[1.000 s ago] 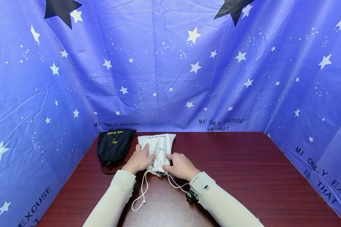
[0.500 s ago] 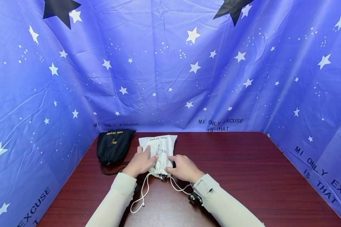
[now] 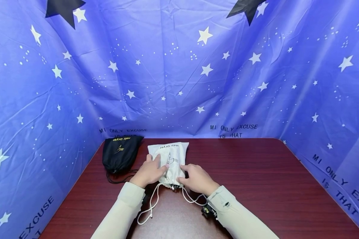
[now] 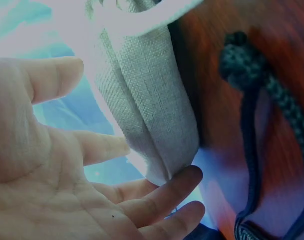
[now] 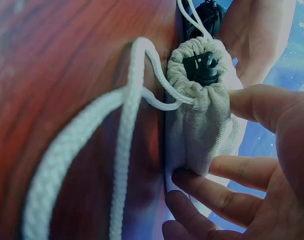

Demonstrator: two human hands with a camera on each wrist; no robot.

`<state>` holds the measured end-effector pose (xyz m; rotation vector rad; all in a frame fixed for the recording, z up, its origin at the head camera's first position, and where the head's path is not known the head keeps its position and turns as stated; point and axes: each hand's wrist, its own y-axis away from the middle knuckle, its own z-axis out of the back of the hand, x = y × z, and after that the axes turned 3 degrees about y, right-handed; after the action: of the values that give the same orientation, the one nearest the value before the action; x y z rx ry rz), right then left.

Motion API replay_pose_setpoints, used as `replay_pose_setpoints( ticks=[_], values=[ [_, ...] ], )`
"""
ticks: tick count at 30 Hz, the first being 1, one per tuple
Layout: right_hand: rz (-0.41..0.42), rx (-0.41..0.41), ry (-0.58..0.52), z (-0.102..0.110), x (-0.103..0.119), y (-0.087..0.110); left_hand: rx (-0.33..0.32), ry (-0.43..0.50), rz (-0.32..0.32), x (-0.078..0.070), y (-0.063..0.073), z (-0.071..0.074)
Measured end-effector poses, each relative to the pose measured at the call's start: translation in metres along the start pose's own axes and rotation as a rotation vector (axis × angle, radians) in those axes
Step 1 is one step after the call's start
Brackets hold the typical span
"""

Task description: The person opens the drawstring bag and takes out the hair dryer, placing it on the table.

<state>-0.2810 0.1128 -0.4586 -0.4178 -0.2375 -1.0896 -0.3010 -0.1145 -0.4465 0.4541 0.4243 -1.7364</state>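
Observation:
A white drawstring bag (image 3: 174, 170) printed "Hair Dryer" lies on the table, its gathered mouth towards me. At its left side is my left hand (image 3: 149, 171), fingertips touching the cloth and thumb over the front. My right hand (image 3: 197, 177) touches the right edge, with extended fingers along the side and thumb near the mouth. Through the partly open mouth, the right wrist view shows a black cord-like item (image 5: 206, 70) inside; the rest of the contents is hidden. White drawstrings (image 3: 151, 209) trail out on both sides.
A black drawstring bag (image 3: 119, 156), also marked "Hair Dryer", sits at the table's back left corner, its dark cord (image 4: 249, 130) lying close to my left hand. A blue star-printed curtain (image 3: 179, 66) encloses the dark red table (image 3: 257, 172) at the back and sides.
Both hands have shifted slightly right and towards me, and the white bag has moved with them. The black bag stays where it was.

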Motion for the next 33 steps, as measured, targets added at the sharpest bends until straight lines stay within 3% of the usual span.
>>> replay_pose_setpoints(
  ticks=[18,33],
  values=[
    [0.031,-0.001,0.038,0.011,-0.004,0.005,0.033,-0.012,0.004,-0.011,0.005,0.002],
    [0.030,0.035,0.124,0.022,-0.003,0.022,0.069,-0.049,-0.009,-0.024,0.011,-0.006]
  ],
)
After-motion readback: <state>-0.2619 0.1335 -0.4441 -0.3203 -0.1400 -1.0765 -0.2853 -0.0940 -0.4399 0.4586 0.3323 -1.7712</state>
